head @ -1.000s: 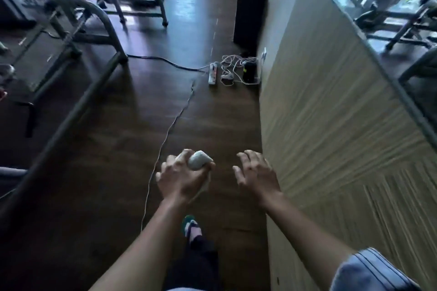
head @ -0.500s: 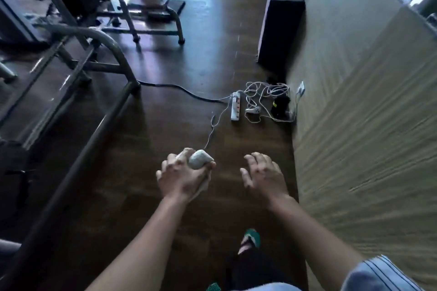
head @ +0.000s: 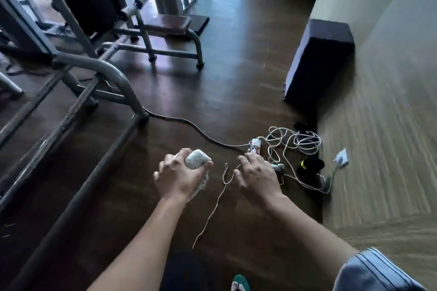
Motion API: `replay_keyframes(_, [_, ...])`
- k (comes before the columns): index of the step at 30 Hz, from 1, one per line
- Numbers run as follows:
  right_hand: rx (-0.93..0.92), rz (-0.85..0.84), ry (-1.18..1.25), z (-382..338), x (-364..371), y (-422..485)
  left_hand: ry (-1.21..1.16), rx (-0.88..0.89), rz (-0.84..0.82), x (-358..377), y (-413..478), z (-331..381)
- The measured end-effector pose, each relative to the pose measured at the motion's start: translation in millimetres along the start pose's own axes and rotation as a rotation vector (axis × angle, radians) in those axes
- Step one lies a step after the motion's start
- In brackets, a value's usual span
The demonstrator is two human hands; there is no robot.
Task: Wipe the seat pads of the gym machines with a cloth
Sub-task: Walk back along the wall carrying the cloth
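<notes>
My left hand (head: 176, 178) is curled tight around the balled-up cloth (head: 196, 159), with a pale lump of it bulging out between thumb and fingers and a loose end hanging below my palm. My right hand (head: 259, 175) holds nothing, its fingers spread and relaxed, palm down. Both hang in the air above the dark wooden floor (head: 224, 66).

I take the power strip (head: 255, 146) as my mark. My right fingertips lie just on my side of it in the view, and the cloth is to its left. A tangle of white cables (head: 305, 142) spreads from the strip's right side to the foot of the wall (head: 390, 113), where a socket plate (head: 342, 157) sits low down. A black cable (head: 189, 125) runs left from the strip to the foot of a grey machine frame (head: 113, 78). One thin white cord (head: 220, 194) trails from the strip towards me, between my two forearms.

Beyond the strip and to its right, a dark box (head: 316, 61) stands on the floor, close against the wall. Far beyond the strip and to its left is the bench seat pad (head: 169, 23), brown and flat on grey legs, well apart from the cloth. Between the frame's long floor rail on the left and the wall on the right there is a lane of floor, narrowed at the strip by the cables. Beyond the strip the floor widens, bounded by the bench legs on one side and the box on the other.
</notes>
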State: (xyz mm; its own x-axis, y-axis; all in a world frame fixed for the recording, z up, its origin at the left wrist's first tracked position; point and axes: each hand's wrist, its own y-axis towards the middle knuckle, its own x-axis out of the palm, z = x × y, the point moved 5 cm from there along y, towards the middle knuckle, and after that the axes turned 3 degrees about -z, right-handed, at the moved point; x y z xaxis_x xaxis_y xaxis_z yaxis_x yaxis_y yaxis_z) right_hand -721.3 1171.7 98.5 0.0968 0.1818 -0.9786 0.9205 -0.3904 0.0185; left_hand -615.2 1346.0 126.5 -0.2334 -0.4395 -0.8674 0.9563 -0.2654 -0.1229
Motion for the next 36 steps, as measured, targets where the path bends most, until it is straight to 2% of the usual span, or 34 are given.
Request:
replay_keyframes(6, [-0.017, -0.015, -0.007, 0, 18, 184, 0.043, 0.034, 0.000, 1, 191, 27])
replay_keyframes(12, [0.096, 0.032, -0.001, 2, 25, 388, 0.088, 0.138, -0.028, -5, 407, 67])
replay_keyframes(18, [0.202, 0.030, 0.018, 12, 4, 534, 0.113, 0.218, -0.083, -15, 567, 130])
replay_keyframes(26, [0.341, 0.027, 0.020, 98, 3, 697, 0.123, 0.299, -0.159, 35, 733, 228])
replay_keyframes(30, [0.379, 0.001, 0.023, 156, -5, 792, 0.117, 0.319, -0.168, 61, 824, 301])
replay_keyframes(36, [0.387, 0.047, 0.018, 232, -39, 906, 0.105, 0.355, -0.180, 89, 928, 408])
